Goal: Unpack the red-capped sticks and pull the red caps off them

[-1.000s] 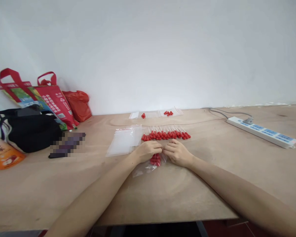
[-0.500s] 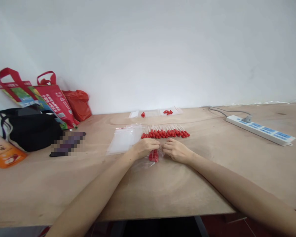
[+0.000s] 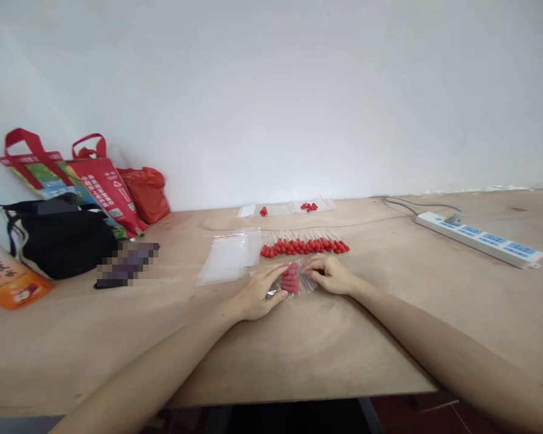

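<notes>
A clear zip bag (image 3: 305, 284) lies in front of me with several red-tipped sticks (image 3: 290, 279) inside, their red heads stacked in a column. My left hand (image 3: 259, 294) has its thumb and fingers on either side of the bag's left part, holding it. At the right edge of the bag, my right hand (image 3: 329, 273) grips the plastic with bent fingers. Just beyond both hands, a row of loose sticks with red heads (image 3: 305, 246) lies with the heads toward me. To their left rests a stack of flat clear zip bags (image 3: 224, 258).
Near the wall lie bagged red-headed sticks (image 3: 308, 207). A white power strip (image 3: 479, 239) with a plug is at right. On the left are a dark phone-like object (image 3: 127, 265), a black bag (image 3: 63, 241), red shopping bags (image 3: 102, 187) and an orange pouch (image 3: 15, 277).
My hands were close together at the bag's far end. Now they are farther apart; the left has slid nearer and spread around the bag, and the red heads lie in a longer column.
</notes>
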Demonstrator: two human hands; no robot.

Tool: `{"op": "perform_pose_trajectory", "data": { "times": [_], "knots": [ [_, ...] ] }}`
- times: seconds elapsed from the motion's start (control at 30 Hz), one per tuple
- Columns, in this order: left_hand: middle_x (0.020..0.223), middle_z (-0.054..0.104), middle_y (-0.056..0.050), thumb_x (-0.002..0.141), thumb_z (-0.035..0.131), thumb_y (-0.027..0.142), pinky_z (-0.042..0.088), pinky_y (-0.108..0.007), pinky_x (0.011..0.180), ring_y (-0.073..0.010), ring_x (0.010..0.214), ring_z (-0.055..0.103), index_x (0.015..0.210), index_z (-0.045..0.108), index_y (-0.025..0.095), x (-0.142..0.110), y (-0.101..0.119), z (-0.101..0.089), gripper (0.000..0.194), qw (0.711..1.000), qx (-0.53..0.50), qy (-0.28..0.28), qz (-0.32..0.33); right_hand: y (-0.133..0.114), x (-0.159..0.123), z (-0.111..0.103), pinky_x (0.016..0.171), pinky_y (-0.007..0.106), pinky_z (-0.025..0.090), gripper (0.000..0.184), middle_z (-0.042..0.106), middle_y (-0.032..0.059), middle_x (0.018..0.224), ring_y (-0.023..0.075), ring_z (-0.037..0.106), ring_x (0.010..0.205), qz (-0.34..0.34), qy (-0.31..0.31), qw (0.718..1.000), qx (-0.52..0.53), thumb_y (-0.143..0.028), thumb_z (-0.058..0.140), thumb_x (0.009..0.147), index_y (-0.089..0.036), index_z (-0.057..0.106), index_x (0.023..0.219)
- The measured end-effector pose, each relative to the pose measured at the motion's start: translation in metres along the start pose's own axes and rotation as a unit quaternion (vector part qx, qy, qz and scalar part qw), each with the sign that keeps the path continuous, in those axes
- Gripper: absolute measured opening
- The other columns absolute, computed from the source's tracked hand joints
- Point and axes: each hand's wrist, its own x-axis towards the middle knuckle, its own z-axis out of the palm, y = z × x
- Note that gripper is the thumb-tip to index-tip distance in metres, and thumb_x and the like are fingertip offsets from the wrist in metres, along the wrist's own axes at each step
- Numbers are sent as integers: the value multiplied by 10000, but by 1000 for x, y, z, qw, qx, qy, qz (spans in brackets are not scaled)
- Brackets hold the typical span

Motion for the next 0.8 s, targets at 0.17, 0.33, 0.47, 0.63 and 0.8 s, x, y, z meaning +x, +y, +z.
{"op": "perform_pose_trajectory", "data": {
  "times": [0.17,0.33,0.47,0.63,0.8],
  "knots": [
    [1141,551,-107,782,540,283,416,-395,904,-212,1052,511,1144,471,154,13,-6,3,390,999,-7,40,-6,3,5,7,651,272,432,220,635,16,709,143,550,669,116,-9,988,104,-239,509,746,-174,668,883],
    [1104,577,-90,768,564,271,440,-372,859,-203,1001,537,1116,489,165,17,-5,2,371,998,-15,57,1,4,6,9,566,232,385,328,553,-23,607,96,460,557,148,-54,968,196,-341,563,732,-142,633,983],
    [1105,579,-94,768,566,246,443,-371,852,-204,996,540,1128,483,158,17,-5,2,380,997,-17,67,-19,3,6,10,512,204,331,419,477,-40,615,71,396,540,163,-39,965,201,-369,691,601,-133,630,941],
    [1070,593,-85,760,576,230,446,-380,845,-210,977,549,1090,505,158,18,-6,4,346,995,-22,88,-36,-1,9,12,556,210,367,416,504,-20,726,79,430,605,126,17,979,161,-328,757,496,-150,619,846],
    [1027,604,-63,772,557,216,449,-360,828,-195,939,557,1072,517,173,18,-6,5,305,995,-36,82,-49,-5,17,15,531,199,377,385,559,-23,716,79,458,578,117,-12,980,161,-289,727,540,-157,566,863]
  ]
}}
